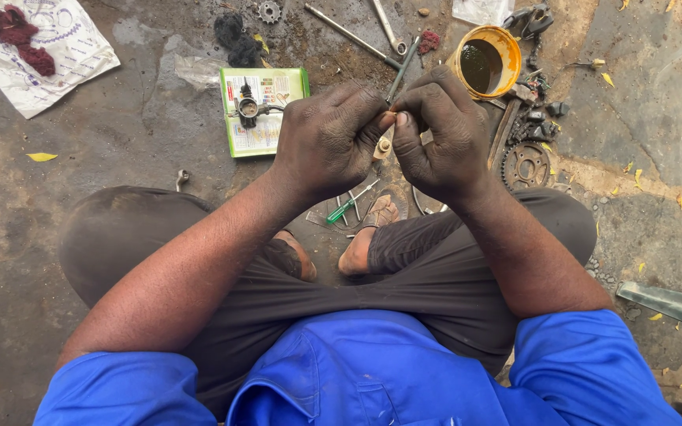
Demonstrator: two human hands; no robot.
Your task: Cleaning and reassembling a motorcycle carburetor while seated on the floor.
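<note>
Both hands meet above the crossed legs. The left hand (327,142) and right hand (436,134) pinch a small pale part (384,146) between their fingertips; most of it is hidden, so its shape is hard to make out. A thin metal rod (401,72) rises from between the hands. Below them a green-handled screwdriver (349,205) lies on the stained concrete floor (120,134). Left of the left hand sits a green tray (262,110); just beyond the right hand, a yellow tub (485,61) of dark liquid, and right of it a sprocket (525,166).
</note>
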